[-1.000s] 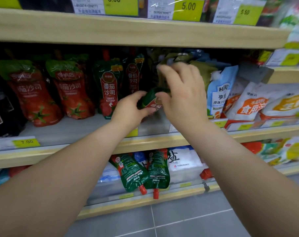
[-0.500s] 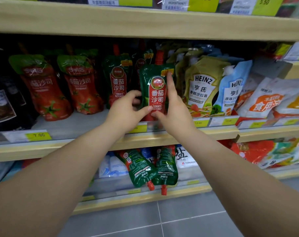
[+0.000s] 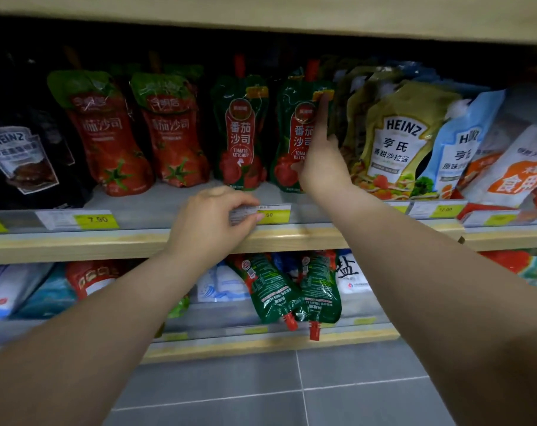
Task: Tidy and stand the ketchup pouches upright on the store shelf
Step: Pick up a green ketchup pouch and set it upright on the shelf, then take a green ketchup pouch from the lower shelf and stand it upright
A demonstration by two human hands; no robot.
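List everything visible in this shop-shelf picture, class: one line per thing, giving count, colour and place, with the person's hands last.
Red tomato ketchup pouches: two, red with green tops, middle shelf left, upright.
Dark green ketchup pouches: two, green with red labels, middle shelf centre, upright.
Fallen green ketchup pouches: two, green with red caps, lower shelf, spouts down.
Heinz salad dressing pouches: olive and pale blue, middle shelf right.
Black Heinz pouch: one, far left.
Yellow price tags: several, shelf edges.
Left hand: at a shelf-edge tag.
Right hand: index finger on the right green pouch.

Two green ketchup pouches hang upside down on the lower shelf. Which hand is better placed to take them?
Probably left: the left hand rests free on the shelf edge, above the pouches; the right hand touches an upright pouch.
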